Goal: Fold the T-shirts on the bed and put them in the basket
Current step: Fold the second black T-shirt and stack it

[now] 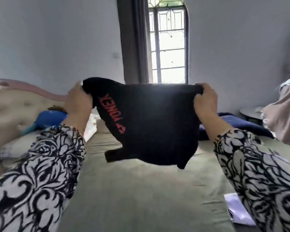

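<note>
Left hand & right hand grip 1 black T-shirt above the bed. Unfolded yet; basket not in view.

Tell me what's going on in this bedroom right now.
A person is holding a black T-shirt with red lettering up in the air over the bed. The left hand and right hand each grip a top corner. The shirt hangs unfolded. No basket shows.

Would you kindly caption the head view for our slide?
Both hands, left and right, hold a black T-shirt stretched in the air above the bed.
</note>
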